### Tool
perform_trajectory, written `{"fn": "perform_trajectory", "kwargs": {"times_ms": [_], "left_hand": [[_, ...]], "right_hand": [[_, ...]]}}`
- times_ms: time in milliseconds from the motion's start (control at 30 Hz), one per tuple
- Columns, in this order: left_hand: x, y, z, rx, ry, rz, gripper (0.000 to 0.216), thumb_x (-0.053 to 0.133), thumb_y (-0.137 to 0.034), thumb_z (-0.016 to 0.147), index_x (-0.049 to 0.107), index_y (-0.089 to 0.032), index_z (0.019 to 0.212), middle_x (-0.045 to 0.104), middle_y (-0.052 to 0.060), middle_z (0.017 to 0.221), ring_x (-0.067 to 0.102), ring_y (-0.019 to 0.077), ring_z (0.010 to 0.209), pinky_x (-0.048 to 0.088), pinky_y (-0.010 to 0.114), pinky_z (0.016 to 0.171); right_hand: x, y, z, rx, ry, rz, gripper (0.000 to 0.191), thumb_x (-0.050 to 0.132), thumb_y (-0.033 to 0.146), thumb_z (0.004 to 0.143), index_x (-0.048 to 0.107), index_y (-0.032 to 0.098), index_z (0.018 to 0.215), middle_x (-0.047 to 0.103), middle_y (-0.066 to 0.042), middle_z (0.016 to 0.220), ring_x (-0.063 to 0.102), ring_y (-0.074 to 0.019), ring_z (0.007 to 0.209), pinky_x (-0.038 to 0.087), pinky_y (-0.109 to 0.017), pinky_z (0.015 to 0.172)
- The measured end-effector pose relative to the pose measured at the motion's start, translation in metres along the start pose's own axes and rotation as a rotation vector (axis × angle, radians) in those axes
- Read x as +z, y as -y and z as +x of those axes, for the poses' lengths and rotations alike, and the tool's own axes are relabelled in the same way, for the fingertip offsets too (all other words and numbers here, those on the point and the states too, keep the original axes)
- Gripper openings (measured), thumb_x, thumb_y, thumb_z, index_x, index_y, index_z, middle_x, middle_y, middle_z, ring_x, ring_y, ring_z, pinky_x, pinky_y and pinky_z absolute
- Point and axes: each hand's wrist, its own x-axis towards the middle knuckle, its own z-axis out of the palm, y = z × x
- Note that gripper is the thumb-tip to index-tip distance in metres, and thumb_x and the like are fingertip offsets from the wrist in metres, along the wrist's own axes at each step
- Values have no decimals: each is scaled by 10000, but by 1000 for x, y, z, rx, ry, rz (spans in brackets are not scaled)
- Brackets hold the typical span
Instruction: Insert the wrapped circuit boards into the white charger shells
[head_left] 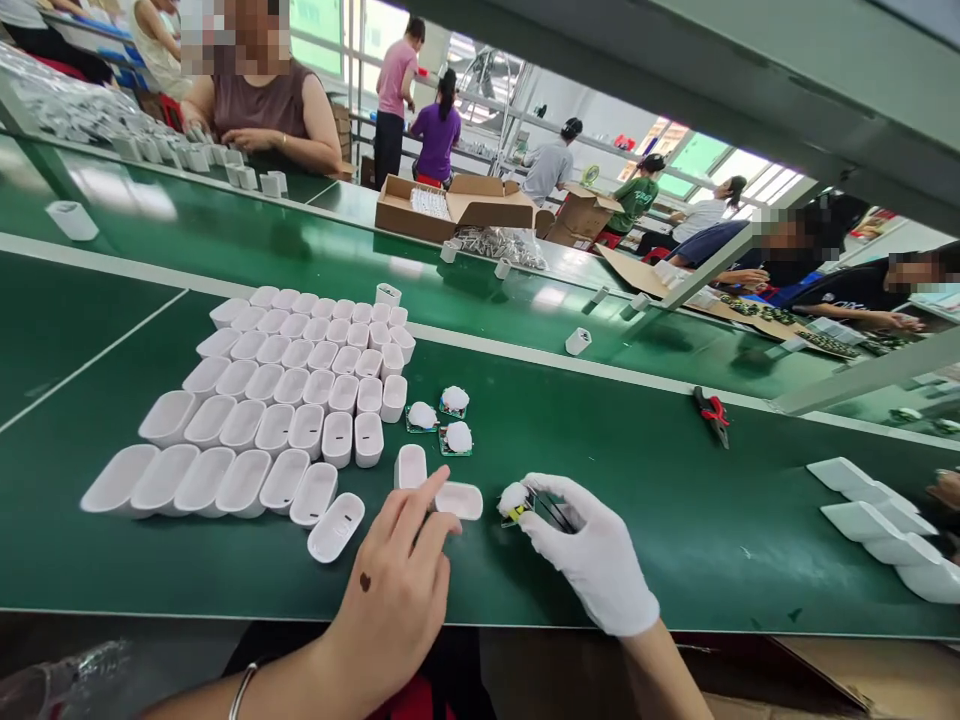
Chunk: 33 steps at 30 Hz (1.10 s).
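My gloved right hand (589,550) pinches a small circuit board (516,503) topped with a white, putty-like blob. Thin dark strands, perhaps wires, run from the board under the fingers. My bare left hand (405,565) has its fingers apart and index finger stretched out, close to a white plastic casing (461,501) lying on its side. Whether it touches that casing I cannot tell. Just behind the fingertips stands another white casing (411,467). Three more boards with white blobs (456,438) lie beyond my hands.
Rows of open white casings (241,425) fill the left of the green worktop (600,440). Red-handled pliers (711,415) lie at the right, with white shells (877,510) farther over. Behind runs a conveyor belt (480,300) carrying scattered casings. Co-workers sit across it.
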Motion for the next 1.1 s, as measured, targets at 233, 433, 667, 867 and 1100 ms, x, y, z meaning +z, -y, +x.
{"fn": "perform_trajectory", "kwargs": {"times_ms": [233, 433, 667, 867, 1100], "left_hand": [[20, -17, 10, 18, -1, 290, 379, 433, -113, 889, 460, -152, 1264, 567, 115, 1243, 586, 235, 947, 461, 372, 820], [33, -15, 12, 111, 69, 281, 222, 380, -157, 932, 573, -182, 1039, 630, 99, 1117, 616, 250, 885, 468, 422, 817], [47, 5, 5, 48, 158, -113, 315, 402, -324, 926, 457, -246, 1226, 594, 98, 1176, 641, 214, 923, 530, 297, 663], [54, 16, -2, -189, 261, -271, 433, 539, -381, 823, 472, -190, 1206, 647, 32, 809, 632, 191, 630, 547, 308, 589], [37, 0, 1, -211, 255, -470, 416, 524, -99, 812, 507, -237, 1204, 631, 55, 1150, 629, 204, 1010, 528, 368, 900]], "right_hand": [[-18, -23, -17, 80, 72, -124, 314, 695, 231, 623, 628, 212, 930, 699, -51, 1014, 665, -216, 905, 532, -363, 857], [-8, -40, -27, -22, -36, -174, 425, 726, 209, 611, 624, 239, 1023, 685, -28, 1020, 660, -203, 921, 523, -345, 868], [-9, -34, -30, -100, -76, -274, 454, 754, 221, 594, 635, 244, 1032, 688, -14, 1001, 660, -187, 893, 521, -315, 833], [-9, -32, -36, -86, -90, -250, 385, 737, 218, 581, 630, 226, 950, 698, -6, 913, 661, -176, 826, 540, -291, 772], [-9, -14, -51, -261, -225, -165, 335, 634, 120, 609, 646, 218, 929, 696, -57, 955, 605, -128, 550, 508, -257, 493]]}}
